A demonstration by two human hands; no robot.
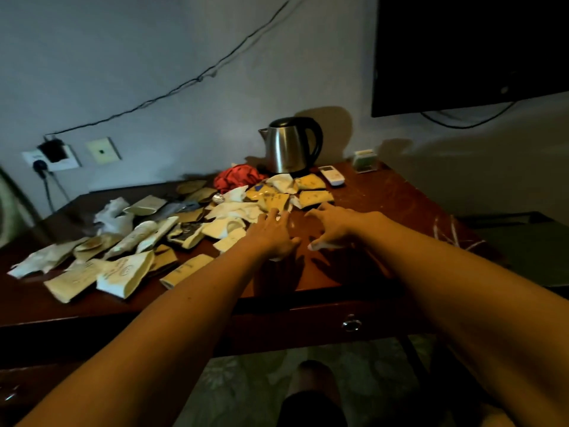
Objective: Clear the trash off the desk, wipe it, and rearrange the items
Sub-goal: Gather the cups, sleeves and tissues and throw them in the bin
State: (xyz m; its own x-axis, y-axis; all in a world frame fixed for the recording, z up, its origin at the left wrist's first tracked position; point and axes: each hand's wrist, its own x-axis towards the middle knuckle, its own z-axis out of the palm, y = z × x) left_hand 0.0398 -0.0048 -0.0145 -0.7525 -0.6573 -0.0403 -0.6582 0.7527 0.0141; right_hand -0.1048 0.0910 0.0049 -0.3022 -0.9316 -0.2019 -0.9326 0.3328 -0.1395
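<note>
Flattened paper cups and torn wrappers [147, 241] litter the left and middle of the dark wooden surface [385, 211]. The left hand [272, 234] lies on white scraps, fingers straight; the right hand [337, 224] hovers beside it, fingers spread and released, grasping nothing. Far behind stands a steel kettle [289, 146].

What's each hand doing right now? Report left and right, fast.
Left hand: open, fingers stretched flat onto the paper scraps, holding nothing.
Right hand: open, fingers spread and arched over the bare desk, holding nothing.
</note>
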